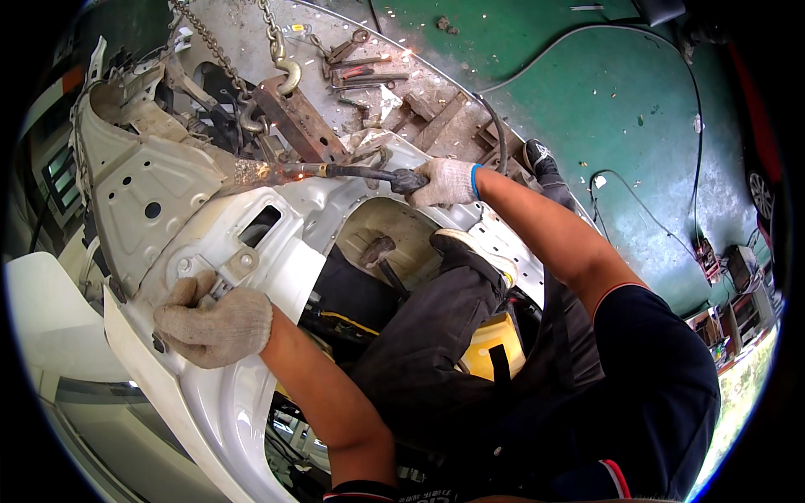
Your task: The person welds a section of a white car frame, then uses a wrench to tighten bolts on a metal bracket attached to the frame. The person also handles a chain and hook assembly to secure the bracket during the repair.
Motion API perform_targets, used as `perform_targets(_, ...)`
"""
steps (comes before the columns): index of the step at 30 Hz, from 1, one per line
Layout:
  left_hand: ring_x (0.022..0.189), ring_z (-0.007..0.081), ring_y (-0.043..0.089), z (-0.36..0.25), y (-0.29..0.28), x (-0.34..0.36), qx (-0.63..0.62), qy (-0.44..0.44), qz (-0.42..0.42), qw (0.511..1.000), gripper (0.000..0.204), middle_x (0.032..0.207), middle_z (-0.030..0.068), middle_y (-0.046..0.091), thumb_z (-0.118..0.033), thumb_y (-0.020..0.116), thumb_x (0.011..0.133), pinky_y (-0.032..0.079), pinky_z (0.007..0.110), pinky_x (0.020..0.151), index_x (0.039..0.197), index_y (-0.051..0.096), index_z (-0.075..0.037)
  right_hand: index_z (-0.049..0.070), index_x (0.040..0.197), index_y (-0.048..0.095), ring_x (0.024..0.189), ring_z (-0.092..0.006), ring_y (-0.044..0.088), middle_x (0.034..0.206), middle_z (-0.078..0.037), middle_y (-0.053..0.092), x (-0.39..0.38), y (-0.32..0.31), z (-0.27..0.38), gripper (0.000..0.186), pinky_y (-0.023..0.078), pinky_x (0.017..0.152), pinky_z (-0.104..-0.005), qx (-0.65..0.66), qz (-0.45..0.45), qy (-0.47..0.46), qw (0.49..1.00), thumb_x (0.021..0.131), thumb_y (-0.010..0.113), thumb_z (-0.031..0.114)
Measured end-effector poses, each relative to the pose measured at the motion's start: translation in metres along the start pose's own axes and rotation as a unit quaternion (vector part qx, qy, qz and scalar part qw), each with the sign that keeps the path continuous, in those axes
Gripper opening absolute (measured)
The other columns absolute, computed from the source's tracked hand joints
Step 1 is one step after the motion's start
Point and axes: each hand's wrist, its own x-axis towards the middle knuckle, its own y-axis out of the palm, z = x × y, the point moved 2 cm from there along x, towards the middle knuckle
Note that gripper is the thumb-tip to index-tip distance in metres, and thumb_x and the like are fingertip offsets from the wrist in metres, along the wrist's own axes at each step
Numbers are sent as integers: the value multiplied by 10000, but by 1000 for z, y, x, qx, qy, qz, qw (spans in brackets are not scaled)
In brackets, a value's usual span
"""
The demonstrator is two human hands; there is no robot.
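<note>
My gloved right hand [440, 183] is closed on the black handle of a torch-like tool [369, 173], whose tip touches a scuffed, glinting seam [260, 174] with orange sparks on the pale car body structure [151, 180]. My gloved left hand [214, 323] is curled at a metal bracket [243, 260] with bolts, lower left on the body; what its fingertips grip is hidden. Just beyond the tool, a rusty steel beam [293, 117] hangs from a hook [287, 75] and chains.
Wrenches [360, 75] and scrap wood lie beyond the body. A hammer [377, 251] sits in the body's opening beside my shoe [465, 247] and a yellow object [490, 352]. Hoses [604, 29] cross the green floor; equipment [738, 268] and a red car [759, 168] are at right.
</note>
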Motion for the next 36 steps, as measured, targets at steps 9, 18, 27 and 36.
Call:
perform_targets(9, 570, 186, 564, 7, -3, 2, 1, 3, 5, 1000, 530, 700, 99, 598, -320, 412, 1113, 495, 319, 579, 708, 600, -34, 52, 1136, 758, 649, -147, 619, 763, -27, 668, 2, -1, 1, 493, 532, 592, -342, -5, 14, 27, 1000, 802, 815, 410)
perform_targets(18, 590, 203, 584, 7, -3, 1, -37, -18, -12, 999, 489, 737, 111, 601, -343, 542, 1037, 501, 323, 573, 718, 647, 13, 40, 1111, 747, 682, -164, 650, 786, -47, 679, 2, 0, 4, 509, 548, 609, -350, 8, 8, 3, 1000, 806, 825, 439)
perform_targets(27, 590, 189, 566, 3, -2, 1, 17, 13, -1, 1000, 534, 675, 85, 599, -315, 425, 1105, 487, 323, 599, 681, 613, -51, 41, 1039, 758, 633, -157, 614, 749, -29, 650, 6, -4, 1, 447, 518, 568, -344, 8, 4, -11, 1000, 792, 814, 409)
perform_targets(36, 579, 194, 574, 4, -2, 0, 3, 6, -5, 1000, 527, 697, 89, 609, -299, 421, 1106, 501, 324, 598, 685, 610, -45, 48, 1069, 762, 623, -145, 600, 740, -14, 644, 7, -4, 2, 441, 508, 565, -343, 13, 9, -10, 1000, 792, 816, 388)
